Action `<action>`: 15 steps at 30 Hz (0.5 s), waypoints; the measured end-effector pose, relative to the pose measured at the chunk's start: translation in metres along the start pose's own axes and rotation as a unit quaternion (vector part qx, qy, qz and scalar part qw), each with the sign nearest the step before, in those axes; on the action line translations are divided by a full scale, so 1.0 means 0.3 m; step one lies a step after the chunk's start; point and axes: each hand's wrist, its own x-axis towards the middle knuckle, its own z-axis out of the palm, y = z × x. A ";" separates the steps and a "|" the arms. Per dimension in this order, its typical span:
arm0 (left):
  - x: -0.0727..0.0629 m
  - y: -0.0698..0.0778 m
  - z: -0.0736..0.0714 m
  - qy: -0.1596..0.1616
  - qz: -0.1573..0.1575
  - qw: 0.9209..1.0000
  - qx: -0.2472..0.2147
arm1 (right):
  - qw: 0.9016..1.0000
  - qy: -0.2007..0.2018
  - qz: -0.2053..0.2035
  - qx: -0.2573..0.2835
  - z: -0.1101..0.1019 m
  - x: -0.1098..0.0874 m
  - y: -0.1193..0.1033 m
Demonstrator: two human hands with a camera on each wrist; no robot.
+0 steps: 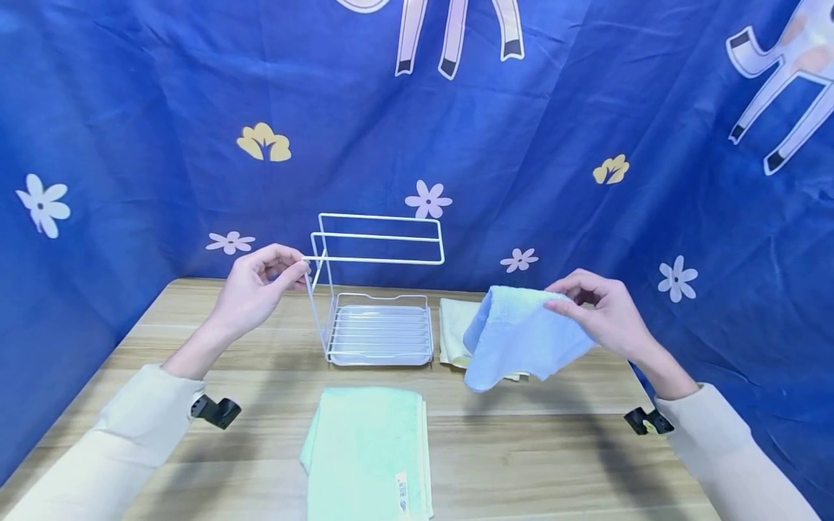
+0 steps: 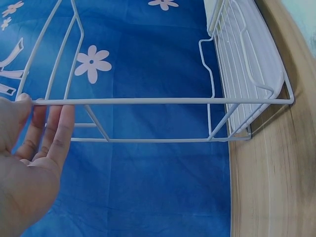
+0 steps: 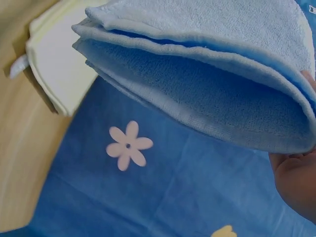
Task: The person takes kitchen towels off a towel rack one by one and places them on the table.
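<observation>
A white wire rack (image 1: pixel 381 260) stands on the table, with bars at its top and a tray (image 1: pixel 381 358) at its base. My left hand (image 1: pixel 263 286) pinches the rack's upper left front corner; in the left wrist view the thumb and fingers (image 2: pixel 61 131) meet around the wire. To the right, my right hand (image 1: pixel 599 307) grips a folded light blue towel (image 1: pixel 521 329) by its edge. The towel hangs in the air with its layers parted, as the right wrist view shows. Partly hidden behind it lies a folded pale yellow towel (image 1: pixel 456 329).
A folded mint green towel (image 1: pixel 371 449) with a small white label lies at the table's front, before the rack. Blue patterned cloth (image 1: pixel 365 145) hangs behind the wooden table (image 1: pixel 521 463) and along its sides.
</observation>
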 end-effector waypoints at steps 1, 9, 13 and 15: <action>0.000 0.000 0.000 -0.001 0.001 1.000 0.001 | 1.000 -0.001 0.001 0.007 0.008 -0.008 0.004; 0.001 -0.005 -0.003 -0.002 -0.002 1.000 0.009 | 1.000 -0.012 -0.009 0.021 0.064 -0.056 0.021; 0.003 -0.007 -0.003 -0.003 0.002 1.000 0.009 | 0.999 -0.012 -0.025 0.019 0.086 -0.071 0.029; 0.005 -0.007 -0.002 -0.004 0.006 1.000 0.006 | 0.999 -0.016 -0.026 0.018 0.097 -0.079 0.032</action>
